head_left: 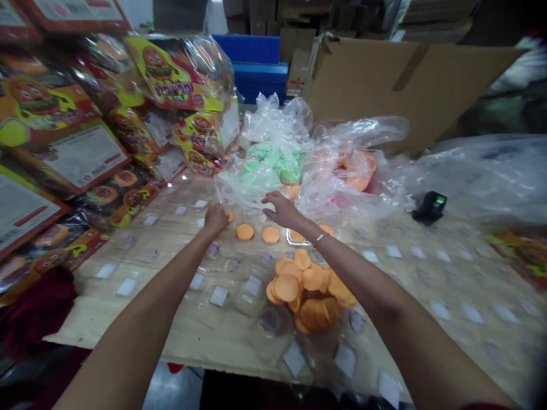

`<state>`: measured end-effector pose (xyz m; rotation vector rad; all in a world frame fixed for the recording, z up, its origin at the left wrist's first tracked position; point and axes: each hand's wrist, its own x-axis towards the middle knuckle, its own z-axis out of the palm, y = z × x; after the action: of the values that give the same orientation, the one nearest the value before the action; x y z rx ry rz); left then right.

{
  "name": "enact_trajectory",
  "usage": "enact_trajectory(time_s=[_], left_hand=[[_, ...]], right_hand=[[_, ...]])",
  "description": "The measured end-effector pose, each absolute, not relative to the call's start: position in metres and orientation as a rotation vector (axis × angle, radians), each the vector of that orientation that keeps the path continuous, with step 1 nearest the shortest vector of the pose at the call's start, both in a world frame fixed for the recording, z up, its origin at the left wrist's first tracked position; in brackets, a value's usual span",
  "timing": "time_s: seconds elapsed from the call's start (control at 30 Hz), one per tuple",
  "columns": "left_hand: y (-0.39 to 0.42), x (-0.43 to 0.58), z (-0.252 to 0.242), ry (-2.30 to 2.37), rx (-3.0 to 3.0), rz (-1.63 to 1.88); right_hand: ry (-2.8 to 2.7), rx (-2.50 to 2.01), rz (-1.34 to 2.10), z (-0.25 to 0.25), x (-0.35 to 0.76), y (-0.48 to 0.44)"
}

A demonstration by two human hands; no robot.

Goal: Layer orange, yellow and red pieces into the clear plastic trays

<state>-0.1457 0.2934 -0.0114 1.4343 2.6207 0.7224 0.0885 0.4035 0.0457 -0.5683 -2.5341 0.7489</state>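
My left hand (216, 219) is closed beside the row of discs, its fingertips pressed on a flat orange disc (231, 217) that is mostly hidden. Held above the row with thumb and fingers apart, my right hand (282, 210) has nothing visible in it. Between my forearms lie single orange discs, one on the left (245, 232) and one more to the right (270, 234), in clear plastic trays. Nearer to me is a loose pile of orange discs (287, 287). Behind my hands, a clear plastic bag (277, 122) covers green pieces (286, 162).
Burger-printed packages (175, 74) are stacked on the left. Another plastic bag (325, 191) holds orange and pink pieces (358, 169). A large cardboard box (444, 85) stands behind. A small black device (431, 207) sits at right. Clear trays with white squares (219, 295) cover the table.
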Motion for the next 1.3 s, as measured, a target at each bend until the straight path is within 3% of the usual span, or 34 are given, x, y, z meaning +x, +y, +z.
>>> enact_trajectory(time_s=[0.17, 0.33, 0.53, 0.67, 0.77, 0.9, 1.1, 1.3], left_hand=[[0.264, -0.136, 0.012, 2.534, 1.61, 0.694], [0.224, -0.098, 0.022, 2.575, 1.969, 0.807], [0.152, 0.053, 0.023, 1.969, 2.505, 1.036], [0.104, 0.157, 0.007, 1.252, 2.92, 0.973], [0.085, 0.202, -0.002, 1.01, 2.928, 0.941], [0.081, 0.217, 0.002, 1.071, 2.96, 0.867], [0.074, 0.194, 0.021, 1.378, 2.975, 0.961], [0.06, 0.194, 0.005, 1.403, 2.925, 1.014]], right_hand=[[-2.377, -0.585, 0.706, 0.068, 0.199, 0.383], [-1.957, -1.08, 0.521, 0.086, 0.378, 0.33], [-1.166, -1.639, 0.166, 0.026, 0.559, 0.197], [-1.069, -1.776, 0.356, -0.043, 0.583, 0.103], [-1.077, -1.845, 0.511, -0.085, 0.58, 0.056], [-1.057, -1.845, 0.604, -0.112, 0.587, 0.04], [-1.176, -1.8, 0.678, -0.104, 0.594, 0.069], [-1.48, -1.865, 0.619, -0.113, 0.587, 0.071]])
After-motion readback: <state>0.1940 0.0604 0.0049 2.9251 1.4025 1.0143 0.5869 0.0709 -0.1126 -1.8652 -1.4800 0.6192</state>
